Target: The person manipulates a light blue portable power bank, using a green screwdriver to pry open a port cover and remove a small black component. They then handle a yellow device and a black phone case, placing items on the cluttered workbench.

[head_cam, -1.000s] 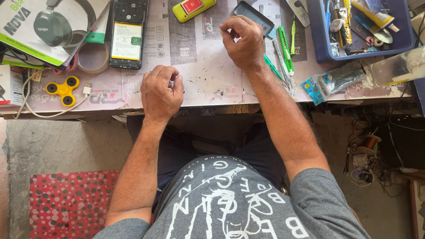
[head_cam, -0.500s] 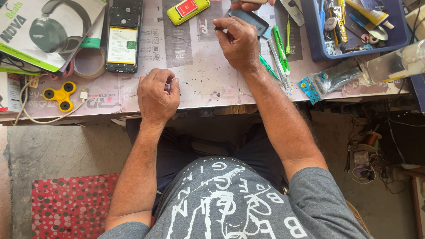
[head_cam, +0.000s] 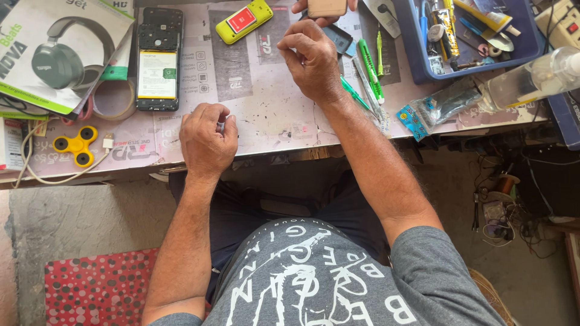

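The person sits at a cluttered workbench (head_cam: pixel 266 115), seen from above, both forearms stretched onto it. The left hand (head_cam: pixel 207 143), left of the frame's centre, is curled into a loose fist near the bench's front edge, the fingers bent in around something small and pale that barely shows between thumb and forefinger; what it is cannot be told. The right hand (head_cam: pixel 313 60), higher up and just right of centre, has its fingertips pinched together, though anything held there is too small to make out. Just beyond its knuckles lies a small dark phone part (head_cam: pixel 339 37), partly covered by the hand.

At the very top edge another person's fingers (head_cam: pixel 300 7) hold a tan phone-shaped object (head_cam: pixel 327 7). To the left of that lies a lime-yellow phone with a red panel (head_cam: pixel 244 20). In the upper left, a black phone with its back removed (head_cam: pixel 157 58) lies beside a roll of tape (head_cam: pixel 112 98) and a headphone box (head_cam: pixel 57 51). A yellow fidget spinner (head_cam: pixel 76 145) sits at the left edge with a white cable (head_cam: pixel 36 175) looping round it. Right of the right hand lie green-handled tools (head_cam: pixel 370 69), and a blue tray (head_cam: pixel 423 51) of tools fills the upper right, with a clear plastic bottle (head_cam: pixel 531 75) lying beside it.
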